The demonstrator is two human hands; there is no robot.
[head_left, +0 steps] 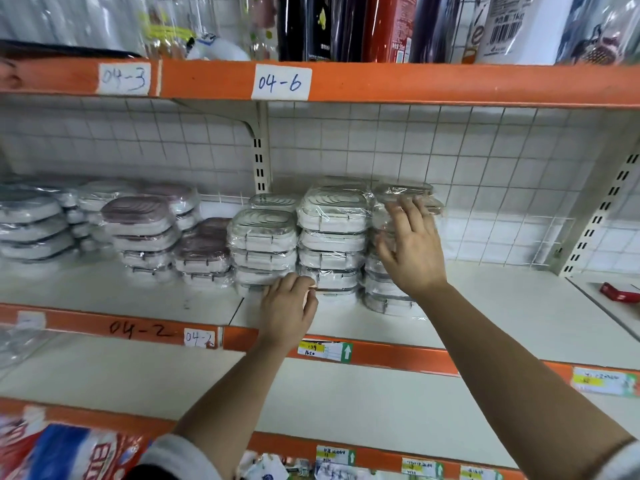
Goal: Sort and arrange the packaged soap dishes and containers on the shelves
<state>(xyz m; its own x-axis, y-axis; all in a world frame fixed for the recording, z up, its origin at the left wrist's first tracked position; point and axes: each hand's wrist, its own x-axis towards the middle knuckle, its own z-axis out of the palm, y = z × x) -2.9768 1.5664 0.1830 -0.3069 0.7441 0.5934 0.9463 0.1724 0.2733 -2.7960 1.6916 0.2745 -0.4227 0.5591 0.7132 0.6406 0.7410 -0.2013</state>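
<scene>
Several stacks of plastic-wrapped white soap dishes stand on the middle shelf [485, 306]. My right hand [410, 244] lies with spread, straight fingers against the front of the rightmost stack [388, 292], near the top dish [403, 189]. My left hand [289, 303] sits low at the foot of the middle stack [330, 237] and the left white stack [263, 237], its fingers curled near the bottom dish; whether it holds anything is unclear. Further left stand stacks with mauve lids [138, 216] and grey-lidded ones [31, 223].
An orange shelf edge [415, 83] labelled 04-6 hangs above with bottles on it. A wire grid panel [485, 168] backs the shelf. A red item [620, 292] lies at the right. The lower shelf [173, 375] holds a wrapped pack at far left.
</scene>
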